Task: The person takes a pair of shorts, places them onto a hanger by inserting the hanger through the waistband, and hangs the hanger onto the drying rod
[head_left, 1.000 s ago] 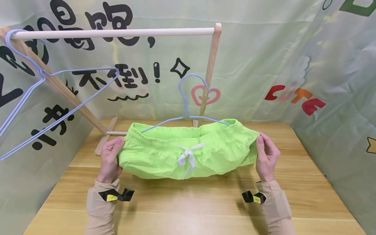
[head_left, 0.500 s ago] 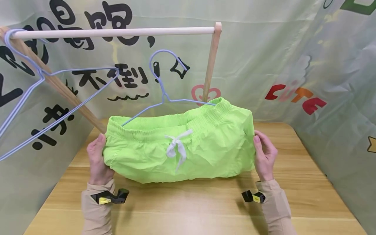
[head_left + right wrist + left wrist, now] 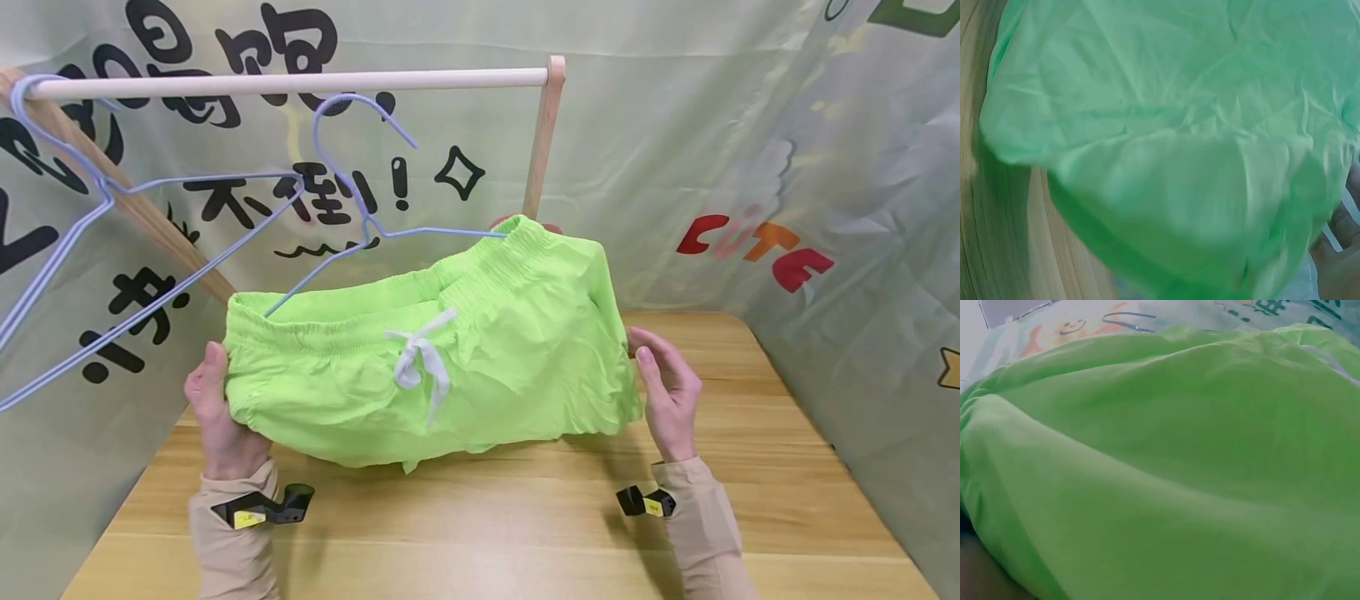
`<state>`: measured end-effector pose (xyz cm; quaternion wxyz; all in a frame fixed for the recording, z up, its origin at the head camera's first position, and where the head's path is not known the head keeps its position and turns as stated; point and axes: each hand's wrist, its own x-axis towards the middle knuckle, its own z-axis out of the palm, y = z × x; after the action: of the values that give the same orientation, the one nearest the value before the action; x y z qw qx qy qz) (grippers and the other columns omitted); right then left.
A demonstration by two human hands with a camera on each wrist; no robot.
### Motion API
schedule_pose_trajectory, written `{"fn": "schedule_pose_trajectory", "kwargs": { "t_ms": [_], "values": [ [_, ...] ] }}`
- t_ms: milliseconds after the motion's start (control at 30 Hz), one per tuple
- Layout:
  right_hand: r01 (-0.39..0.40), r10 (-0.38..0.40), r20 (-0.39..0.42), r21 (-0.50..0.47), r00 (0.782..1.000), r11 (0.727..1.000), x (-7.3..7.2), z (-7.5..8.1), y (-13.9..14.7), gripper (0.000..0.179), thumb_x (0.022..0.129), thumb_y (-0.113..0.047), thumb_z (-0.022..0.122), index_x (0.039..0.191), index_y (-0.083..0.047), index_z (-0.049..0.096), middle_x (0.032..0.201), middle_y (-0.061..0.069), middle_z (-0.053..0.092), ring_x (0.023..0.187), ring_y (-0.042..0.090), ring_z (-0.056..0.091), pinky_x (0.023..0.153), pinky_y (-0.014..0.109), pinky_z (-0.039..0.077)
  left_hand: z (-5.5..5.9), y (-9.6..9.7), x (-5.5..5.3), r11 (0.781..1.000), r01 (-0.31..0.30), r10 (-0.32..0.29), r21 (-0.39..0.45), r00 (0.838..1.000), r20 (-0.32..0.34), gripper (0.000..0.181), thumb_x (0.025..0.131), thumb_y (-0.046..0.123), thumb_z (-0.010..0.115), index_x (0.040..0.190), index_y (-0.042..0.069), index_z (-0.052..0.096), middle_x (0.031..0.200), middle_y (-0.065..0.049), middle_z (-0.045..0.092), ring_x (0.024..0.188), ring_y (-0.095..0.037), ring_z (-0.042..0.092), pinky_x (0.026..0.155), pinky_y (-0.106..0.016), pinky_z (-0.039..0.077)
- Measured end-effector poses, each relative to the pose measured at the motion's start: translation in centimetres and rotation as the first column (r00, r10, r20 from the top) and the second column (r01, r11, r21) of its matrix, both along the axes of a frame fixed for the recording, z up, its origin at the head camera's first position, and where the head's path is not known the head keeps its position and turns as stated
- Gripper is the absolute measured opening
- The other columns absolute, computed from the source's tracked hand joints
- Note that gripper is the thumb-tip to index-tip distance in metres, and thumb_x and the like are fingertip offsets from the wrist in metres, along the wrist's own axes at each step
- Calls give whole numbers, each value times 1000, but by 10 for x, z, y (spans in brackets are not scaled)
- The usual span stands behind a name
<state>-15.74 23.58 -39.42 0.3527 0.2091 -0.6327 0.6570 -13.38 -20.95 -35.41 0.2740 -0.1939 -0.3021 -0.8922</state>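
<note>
Bright green shorts [image 3: 495,333] with a white drawstring bow [image 3: 420,358] hang in front of me, tilted with their right side higher. A lilac wire hanger [image 3: 365,221] has its arms inside the elastic waistband, and its hook stands free above. My left hand [image 3: 225,417] grips the shorts at their left side, thumb in front and the other fingers hidden behind the cloth. At the right leg's edge is my right hand [image 3: 671,392], its fingers loosely bent and the fingertips right by the fabric. Green cloth [image 3: 1166,462] fills most of the left wrist view.
A wooden rack with a white rail [image 3: 300,83] stands behind the shorts. A second lilac hanger [image 3: 108,192] hangs at its left end. Below is a wooden table [image 3: 480,533], with a printed curtain [image 3: 675,150] around it.
The left hand has moved left, and the shorts and hanger have shifted left and up, tilting. The right hand has stayed almost in place and the cloth has slipped from its grip.
</note>
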Motion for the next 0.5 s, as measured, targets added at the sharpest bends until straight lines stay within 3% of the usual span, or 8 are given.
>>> {"fn": "schedule_pose_trajectory", "kwargs": {
  "t_ms": [167, 500],
  "values": [
    [-91, 90, -65, -12, 994, 996, -4, -1, -1, 27, 100, 12, 43, 121, 22, 56, 109, 7, 77, 98, 17, 71, 86, 27, 57, 2, -8, 1, 996, -83, 82, 43, 996, 16, 36, 105, 13, 46, 96, -15, 66, 90, -22, 73, 76, -25, 72, 68, -32, 61],
    [-120, 121, -96, 20, 988, 993, -6, -1, 0, 28, 100, 11, 40, 120, 26, 54, 110, 13, 75, 97, 20, 73, 83, 30, 57, 8, -21, 7, 983, -117, 118, 142, 993, 5, 38, 105, 13, 47, 112, -22, 59, 100, -29, 70, 84, -34, 71, 73, -37, 63]
  ]
}}
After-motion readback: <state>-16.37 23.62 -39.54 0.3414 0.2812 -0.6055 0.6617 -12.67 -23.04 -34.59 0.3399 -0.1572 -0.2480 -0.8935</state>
